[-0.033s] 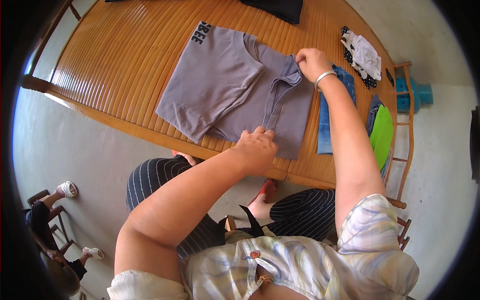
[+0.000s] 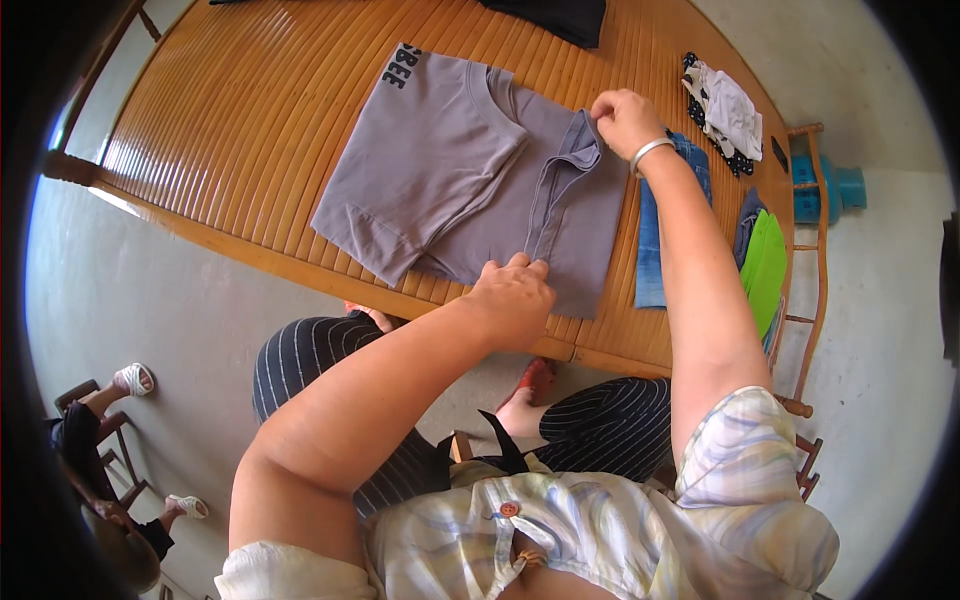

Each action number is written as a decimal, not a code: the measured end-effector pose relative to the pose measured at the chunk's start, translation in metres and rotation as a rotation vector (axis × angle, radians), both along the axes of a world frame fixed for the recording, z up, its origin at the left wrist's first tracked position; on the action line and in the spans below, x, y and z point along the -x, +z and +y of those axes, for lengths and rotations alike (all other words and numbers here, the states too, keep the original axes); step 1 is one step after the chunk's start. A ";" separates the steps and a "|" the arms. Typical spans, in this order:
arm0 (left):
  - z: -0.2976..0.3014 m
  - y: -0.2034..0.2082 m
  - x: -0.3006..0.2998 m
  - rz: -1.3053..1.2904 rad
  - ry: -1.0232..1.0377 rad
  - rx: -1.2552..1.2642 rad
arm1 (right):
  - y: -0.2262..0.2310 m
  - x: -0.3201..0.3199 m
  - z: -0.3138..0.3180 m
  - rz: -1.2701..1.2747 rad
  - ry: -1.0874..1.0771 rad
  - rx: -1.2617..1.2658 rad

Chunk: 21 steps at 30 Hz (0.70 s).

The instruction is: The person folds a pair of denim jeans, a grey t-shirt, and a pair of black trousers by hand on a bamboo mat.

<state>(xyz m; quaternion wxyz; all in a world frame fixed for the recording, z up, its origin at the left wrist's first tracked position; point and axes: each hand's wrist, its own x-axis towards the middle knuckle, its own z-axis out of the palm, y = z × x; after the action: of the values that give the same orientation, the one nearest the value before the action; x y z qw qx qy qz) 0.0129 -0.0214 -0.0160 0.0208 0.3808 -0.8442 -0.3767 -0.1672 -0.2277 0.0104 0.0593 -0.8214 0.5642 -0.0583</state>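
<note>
"Containers?"
"One teal vessel [image 2: 850, 188], contents hidden."
"Hands?"
"Yours, two: left hand [image 2: 512, 300], half-curled, on one grey shirt [image 2: 420, 150], tabletop [image 2: 230, 120]; right hand [image 2: 628, 122], tightly curled, at its edge; either's hold: cannot tell."

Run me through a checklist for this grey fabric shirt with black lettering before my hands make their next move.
1. Grey shirt lying on the slatted wooden table: ok.
2. Left hand touching the near end of the folded grey fabric strip: ok.
3. Right hand gripping the strip's far end: cannot tell; fingertips are beside it.
4. Strip pressed flat: not ok, its far end gapes.
5. Shirt apart from the folded blue denim garment: ok.
</note>
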 end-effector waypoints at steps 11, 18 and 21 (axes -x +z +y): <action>-0.003 0.006 -0.001 -0.029 -0.025 -0.066 | 0.007 0.006 0.012 0.204 0.114 -0.436; -0.005 0.009 0.000 -0.048 -0.050 -0.105 | -0.002 0.017 -0.010 -0.224 -0.047 -0.485; -0.002 0.003 0.001 -0.044 -0.035 -0.021 | -0.011 0.008 -0.019 -0.222 -0.145 -0.331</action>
<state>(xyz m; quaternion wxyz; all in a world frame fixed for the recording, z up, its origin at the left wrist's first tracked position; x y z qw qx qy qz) 0.0119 -0.0232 -0.0129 -0.0081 0.3743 -0.8470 -0.3774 -0.1756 -0.2469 -0.0005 0.2508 -0.7464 0.6136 -0.0589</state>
